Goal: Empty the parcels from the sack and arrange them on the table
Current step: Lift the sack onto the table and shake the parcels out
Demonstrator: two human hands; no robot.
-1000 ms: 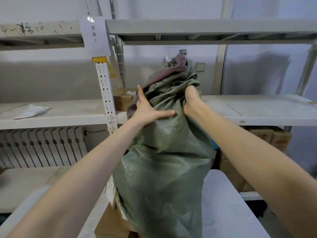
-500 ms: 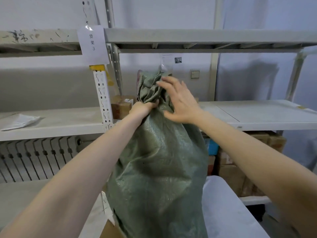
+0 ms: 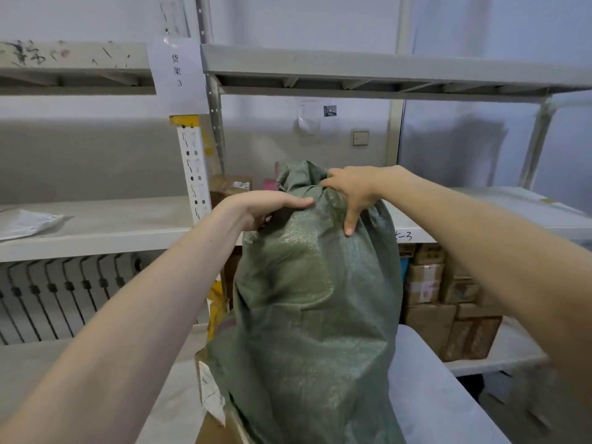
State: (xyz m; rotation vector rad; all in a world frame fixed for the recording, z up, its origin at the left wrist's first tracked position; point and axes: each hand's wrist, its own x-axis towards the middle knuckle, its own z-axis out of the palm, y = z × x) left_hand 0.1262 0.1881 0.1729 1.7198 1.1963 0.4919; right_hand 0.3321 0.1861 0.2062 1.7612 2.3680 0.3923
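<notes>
Now sack (image 3: 314, 315) likely mouth-down on tabletop (image 3: 432, 395); box (image 3: 213, 432) peeks under its hem. Right hand (image 3: 352, 190), left hand (image 3: 266, 206): fingers clenched on sack top. Lift straight, shake gently.

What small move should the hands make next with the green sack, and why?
Probably lift the sack straight up. Both the left hand and right hand grip its bunched top, and a cardboard box already shows under its lower edge, so raising it should let parcels slide out.
</notes>
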